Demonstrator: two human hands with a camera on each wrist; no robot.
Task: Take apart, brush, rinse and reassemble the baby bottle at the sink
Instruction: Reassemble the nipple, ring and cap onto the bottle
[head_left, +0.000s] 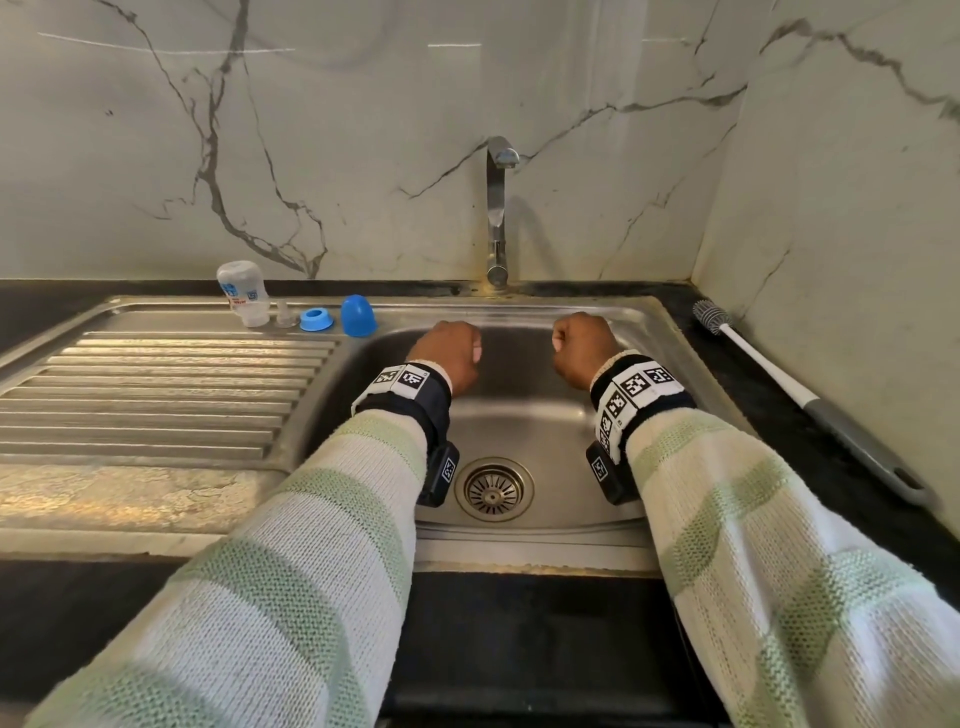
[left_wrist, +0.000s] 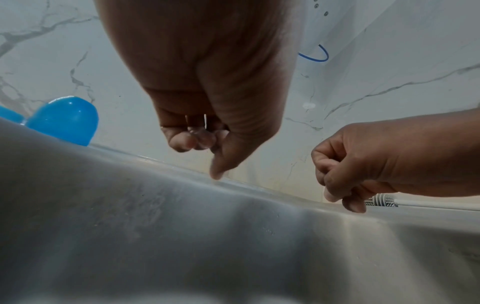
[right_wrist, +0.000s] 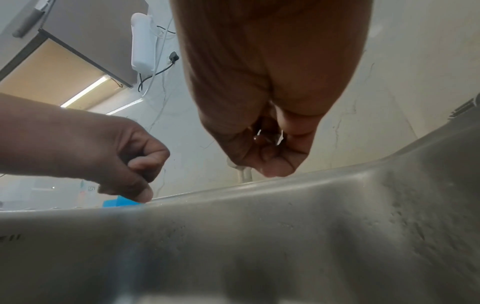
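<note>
The baby bottle lies in parts along the back of the drainboard. The clear bottle body (head_left: 244, 293) stands upside down, with the clear nipple (head_left: 284, 314), the blue ring (head_left: 316, 319) and the blue cap (head_left: 358, 315) (left_wrist: 64, 120) in a row to its right. My left hand (head_left: 452, 353) (left_wrist: 197, 139) and right hand (head_left: 582, 348) (right_wrist: 270, 148) hover side by side over the sink basin (head_left: 519, 415). Both are curled into fists that hold nothing, and the fingers glisten wet. The bottle brush (head_left: 810, 400) lies on the dark counter to the right.
The faucet (head_left: 497, 208) rises behind the basin between my hands, and no water runs from it. The drain (head_left: 493, 488) sits in the basin floor below my wrists. A ribbed drainboard (head_left: 156, 395) spreads to the left. Marble walls close off the back and right.
</note>
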